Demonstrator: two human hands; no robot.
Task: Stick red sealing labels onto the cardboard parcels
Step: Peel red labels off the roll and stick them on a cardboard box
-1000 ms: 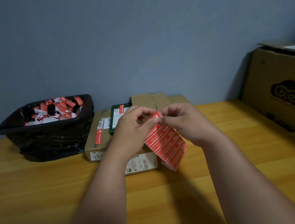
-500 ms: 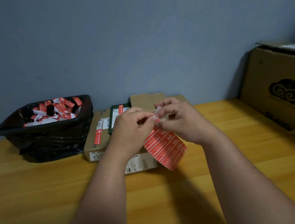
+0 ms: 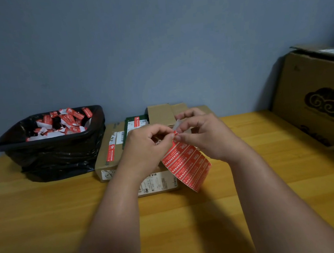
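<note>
Two hands are raised above the wooden table; a red label sheet is pinched at its top edge by the left hand and the right hand, and hangs down from them. Cardboard parcels are seen behind, beside a black bin filled with label scraps; a large carton is set far right.

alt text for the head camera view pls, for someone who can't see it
Two bare hands, left hand and right hand, pinch the top of a red label sheet above cardboard parcels on a wooden table. A black-lined bin of label scraps sits left.
</note>
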